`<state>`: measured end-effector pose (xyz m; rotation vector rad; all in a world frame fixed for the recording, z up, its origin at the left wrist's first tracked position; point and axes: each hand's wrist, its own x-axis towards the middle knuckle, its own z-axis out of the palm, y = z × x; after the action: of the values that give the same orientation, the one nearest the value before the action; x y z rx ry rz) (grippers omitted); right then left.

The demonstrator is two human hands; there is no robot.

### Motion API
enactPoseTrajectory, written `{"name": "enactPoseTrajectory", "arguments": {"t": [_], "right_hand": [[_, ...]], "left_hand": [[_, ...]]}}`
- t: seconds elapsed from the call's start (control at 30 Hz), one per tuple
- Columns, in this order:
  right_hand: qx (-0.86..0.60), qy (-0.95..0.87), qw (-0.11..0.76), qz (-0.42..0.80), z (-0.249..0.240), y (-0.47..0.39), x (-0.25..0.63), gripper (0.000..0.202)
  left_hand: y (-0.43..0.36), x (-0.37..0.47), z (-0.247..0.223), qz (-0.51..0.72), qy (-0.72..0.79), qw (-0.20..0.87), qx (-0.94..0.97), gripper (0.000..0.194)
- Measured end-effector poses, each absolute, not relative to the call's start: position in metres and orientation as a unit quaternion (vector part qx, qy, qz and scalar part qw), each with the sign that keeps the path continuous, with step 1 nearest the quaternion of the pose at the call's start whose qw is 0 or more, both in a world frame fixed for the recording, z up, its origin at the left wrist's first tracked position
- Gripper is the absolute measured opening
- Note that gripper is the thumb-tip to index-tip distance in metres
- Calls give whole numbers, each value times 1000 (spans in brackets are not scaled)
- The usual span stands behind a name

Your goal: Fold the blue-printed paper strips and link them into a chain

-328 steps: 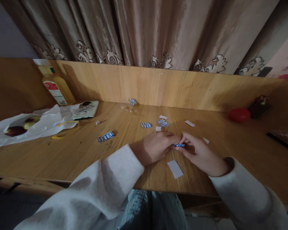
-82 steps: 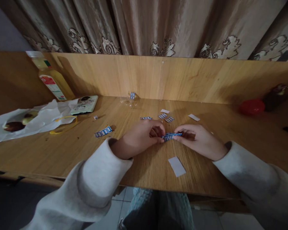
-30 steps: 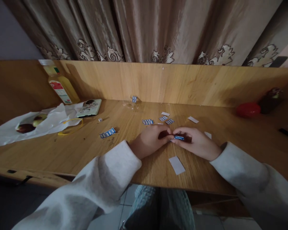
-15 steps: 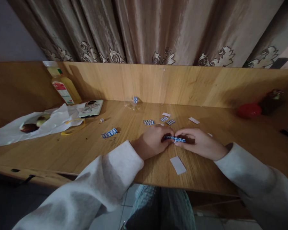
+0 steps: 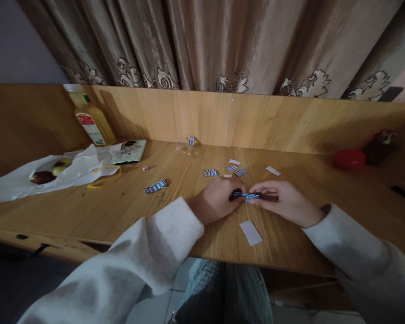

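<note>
Between my two hands is a small folded piece of blue-and-white printed paper (image 5: 247,196), held just above the desk. My left hand (image 5: 219,200) pinches its left end, and the fingertips hide part of it. At the right end, the thumb and fingers of my right hand (image 5: 285,201) are closed on it. A blank white paper slip (image 5: 251,232) lies on the desk in front of the hands. Beyond them are blue-and-white paper strips (image 5: 210,173) and more white slips (image 5: 273,171). Another blue-and-white strip (image 5: 155,186) lies to the left.
On the left, a bottle of yellow liquid (image 5: 93,121) stands behind white paper (image 5: 11,184) bearing round dark and green items. Nearby are a green-white packet (image 5: 130,151) and a yellow band (image 5: 104,183). A red round object (image 5: 349,159) sits at right. A wooden backboard (image 5: 263,120) rises behind.
The folded blue-and-white paper has turned slightly between my fingers, showing a different edge. Both hands stay almost in place, and the view has shifted a little.
</note>
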<state>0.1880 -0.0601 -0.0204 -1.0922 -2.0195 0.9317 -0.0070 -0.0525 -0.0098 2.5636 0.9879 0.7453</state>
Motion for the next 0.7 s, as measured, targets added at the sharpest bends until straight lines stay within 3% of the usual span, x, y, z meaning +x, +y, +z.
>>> {"name": "enactPoseTrajectory", "arguments": {"t": [0.13, 0.33, 0.57, 0.7], "right_hand": [[-413, -777, 329, 343, -14, -63, 194, 25], [-491, -726, 440, 198, -9, -58, 238, 25], [-469, -836, 249, 139, -21, -57, 280, 29], [-429, -867, 209, 142, -25, -56, 280, 32]], "left_hand": [[-54, -9, -5, 265, 361, 126, 885, 11], [-54, -13, 3, 283, 423, 86, 857, 15], [-59, -11, 2, 232, 426, 61, 872, 15], [-59, -11, 0, 210, 415, 70, 882, 15]]}}
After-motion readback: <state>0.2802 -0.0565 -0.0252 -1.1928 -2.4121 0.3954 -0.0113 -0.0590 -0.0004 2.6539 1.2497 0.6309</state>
